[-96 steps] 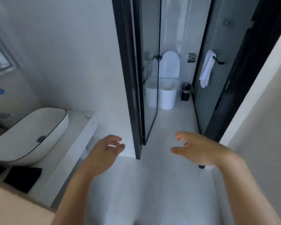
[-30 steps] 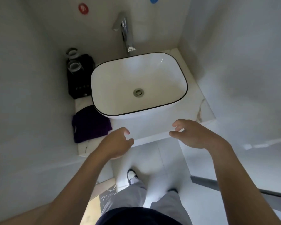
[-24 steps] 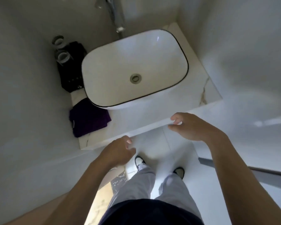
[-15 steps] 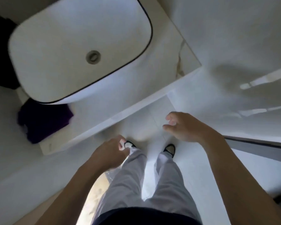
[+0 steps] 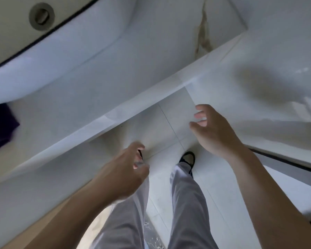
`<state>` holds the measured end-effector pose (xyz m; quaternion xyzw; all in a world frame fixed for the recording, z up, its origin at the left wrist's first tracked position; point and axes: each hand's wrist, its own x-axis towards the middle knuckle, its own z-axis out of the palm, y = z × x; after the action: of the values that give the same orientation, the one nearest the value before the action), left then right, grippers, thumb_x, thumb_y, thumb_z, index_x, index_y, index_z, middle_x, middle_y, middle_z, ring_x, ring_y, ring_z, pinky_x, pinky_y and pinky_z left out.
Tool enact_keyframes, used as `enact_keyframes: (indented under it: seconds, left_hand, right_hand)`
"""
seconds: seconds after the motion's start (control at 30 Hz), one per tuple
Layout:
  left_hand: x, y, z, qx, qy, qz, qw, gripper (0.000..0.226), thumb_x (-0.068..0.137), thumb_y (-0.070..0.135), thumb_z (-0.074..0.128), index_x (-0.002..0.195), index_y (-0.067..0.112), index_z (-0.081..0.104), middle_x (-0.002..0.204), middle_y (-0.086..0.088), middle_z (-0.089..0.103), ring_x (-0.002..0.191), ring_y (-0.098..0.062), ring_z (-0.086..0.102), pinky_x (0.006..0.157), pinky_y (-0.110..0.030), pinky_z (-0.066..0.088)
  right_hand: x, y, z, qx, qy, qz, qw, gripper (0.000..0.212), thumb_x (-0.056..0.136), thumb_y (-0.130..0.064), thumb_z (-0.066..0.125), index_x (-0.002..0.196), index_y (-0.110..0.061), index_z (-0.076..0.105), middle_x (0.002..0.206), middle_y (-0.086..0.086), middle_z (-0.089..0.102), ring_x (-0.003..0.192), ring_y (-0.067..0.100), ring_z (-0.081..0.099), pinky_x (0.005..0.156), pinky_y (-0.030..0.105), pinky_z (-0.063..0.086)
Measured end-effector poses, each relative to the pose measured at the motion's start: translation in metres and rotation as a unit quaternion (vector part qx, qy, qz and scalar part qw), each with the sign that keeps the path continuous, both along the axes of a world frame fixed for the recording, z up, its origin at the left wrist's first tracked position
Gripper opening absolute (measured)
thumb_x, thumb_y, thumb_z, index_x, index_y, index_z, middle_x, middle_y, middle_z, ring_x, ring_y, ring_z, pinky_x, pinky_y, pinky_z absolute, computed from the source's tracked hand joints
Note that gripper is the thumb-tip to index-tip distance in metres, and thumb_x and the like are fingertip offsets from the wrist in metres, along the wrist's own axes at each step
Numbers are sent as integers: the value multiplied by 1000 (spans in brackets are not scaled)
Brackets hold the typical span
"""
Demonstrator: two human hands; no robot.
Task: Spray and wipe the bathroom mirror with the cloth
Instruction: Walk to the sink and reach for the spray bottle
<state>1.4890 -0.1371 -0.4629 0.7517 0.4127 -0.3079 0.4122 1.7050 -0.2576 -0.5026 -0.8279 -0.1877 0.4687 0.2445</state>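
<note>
While both hands hang empty over the white tiled floor [image 5: 169,123], nothing of the task is in hand: the left hand [image 5: 126,169] and right hand [image 5: 214,130] are loosely curled, holding nothing. A dark purple folded cloth [image 5: 0,126] lies at the white marble counter's [image 5: 101,83] left edge, beside the white black-rimmed oval basin [image 5: 52,51], likely kept within reach. Neither mirror nor spray bottle shows.

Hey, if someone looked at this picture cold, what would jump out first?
Two bare, empty hands, the left hand and right hand, hang loosely curled over grey trouser legs. Above them the white basin fills the upper left, and a dark purple cloth lies at the left edge.
</note>
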Motion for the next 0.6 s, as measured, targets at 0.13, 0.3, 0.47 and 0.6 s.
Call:
enact_keyframes:
  seconds: [0.13,0.3,0.47,0.6]
  left_hand:
    - [6,16,-29,10,-17,9,1000,35,96,43,55,122,55,35,104,25,60,93,11,60,92,-26,51]
    - [-7,27,-98,33,-24,11,999,65,70,57,59,130,56,34,90,14,69,85,6,66,73,-15,52]
    - [-27,40,-179,60,-26,12,998,88,51,59,55,136,45,38,91,25,70,77,4,69,65,-20,52]
    - [-44,51,-225,97,-24,21,995,78,52,56,57,129,44,44,90,31,69,79,5,70,73,-16,53]
  right_hand:
    - [-20,37,-63,41,41,-47,997,54,100,-29,54,150,-25,38,141,-4,55,121,13,57,104,40,48]
    - [-54,72,-139,94,90,-153,980,49,99,-31,57,146,-28,43,131,-6,61,121,16,60,104,39,50]
    - [-77,70,-213,141,94,-207,964,34,98,-32,54,132,-30,58,117,-15,66,109,2,63,97,26,51]
    - [-62,67,-261,159,78,-301,937,17,94,-20,58,97,-32,69,91,-13,74,84,-5,68,66,11,47]
